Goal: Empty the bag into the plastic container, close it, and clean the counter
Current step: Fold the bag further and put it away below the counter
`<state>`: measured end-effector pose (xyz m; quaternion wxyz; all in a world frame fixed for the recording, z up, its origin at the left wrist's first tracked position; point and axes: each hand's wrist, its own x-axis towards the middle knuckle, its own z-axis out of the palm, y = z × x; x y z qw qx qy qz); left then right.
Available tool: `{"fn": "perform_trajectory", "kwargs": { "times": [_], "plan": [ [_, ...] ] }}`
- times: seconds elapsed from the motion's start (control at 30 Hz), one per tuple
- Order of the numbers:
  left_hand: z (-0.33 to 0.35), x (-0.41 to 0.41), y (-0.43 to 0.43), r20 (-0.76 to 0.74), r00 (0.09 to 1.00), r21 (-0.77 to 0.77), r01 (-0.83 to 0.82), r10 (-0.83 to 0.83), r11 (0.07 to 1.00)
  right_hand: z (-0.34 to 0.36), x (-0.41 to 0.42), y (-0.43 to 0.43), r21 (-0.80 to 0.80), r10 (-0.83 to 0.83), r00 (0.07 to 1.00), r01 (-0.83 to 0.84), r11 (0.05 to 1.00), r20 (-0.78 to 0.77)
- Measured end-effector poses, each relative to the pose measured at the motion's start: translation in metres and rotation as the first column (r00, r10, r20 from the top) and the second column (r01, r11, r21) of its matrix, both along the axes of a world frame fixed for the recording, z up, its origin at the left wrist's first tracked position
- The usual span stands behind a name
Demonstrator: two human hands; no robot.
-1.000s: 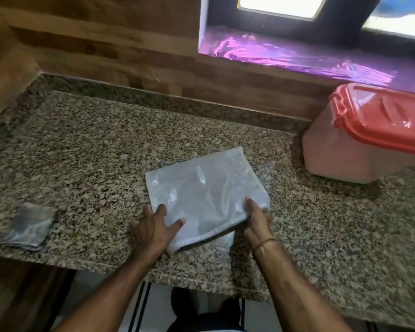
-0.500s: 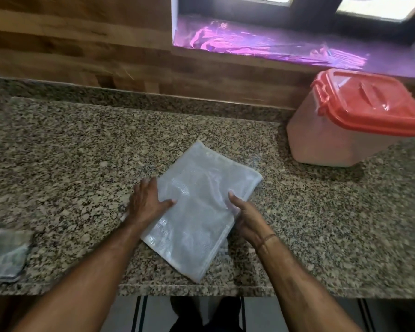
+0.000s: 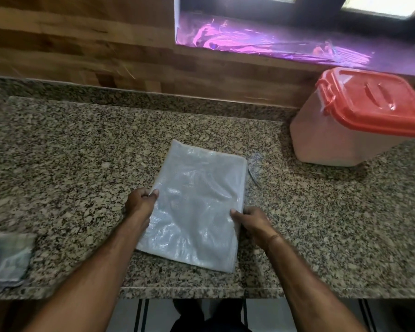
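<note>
Left hand (image 3: 140,203) pinches the left edge of the bag (image 3: 197,200), thumb on top and fingers curled under; the right hand (image 3: 252,220) nips the right edge the same way. Holding opposite edges probably keeps the slick sheet flat and square for a fold or a lift. It lies limp and looks empty, mid-counter, its near corner close to the front edge, where it could slide off. The plastic container (image 3: 340,142) stands well apart at the right rear by the wall, its red lid (image 3: 374,104) seated, so pouring and closing seem done. A folded cloth (image 3: 6,257) waits at the left front of the counter (image 3: 70,152), with open granite between it and the bag for wiping
</note>
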<state>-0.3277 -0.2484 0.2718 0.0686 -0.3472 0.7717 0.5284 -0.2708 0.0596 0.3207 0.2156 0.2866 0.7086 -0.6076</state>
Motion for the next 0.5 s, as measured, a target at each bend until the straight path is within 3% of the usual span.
{"fn": "perform_trajectory", "kwargs": {
  "times": [0.07,0.2,0.4,0.5],
  "plan": [
    [0.001,-0.001,-0.001,0.038,0.999,0.008,0.033,-0.033,0.999,-0.003,-0.006,0.006,0.113,-0.052,0.999,0.053,0.992,-0.009],
    [0.001,-0.002,-0.005,0.048,0.995,-0.012,0.088,-0.087,0.996,-0.001,-0.018,0.012,0.079,-0.066,0.997,0.063,0.995,0.032],
    [0.01,0.0,-0.001,0.099,0.987,-0.061,0.136,-0.129,0.989,0.006,-0.027,0.014,-0.115,-0.115,0.991,0.122,0.986,0.068],
    [0.007,0.004,0.0,0.174,0.97,0.013,0.172,-0.171,0.985,0.011,-0.022,0.019,-0.136,-0.132,0.99,0.138,0.981,0.054]
  ]
}}
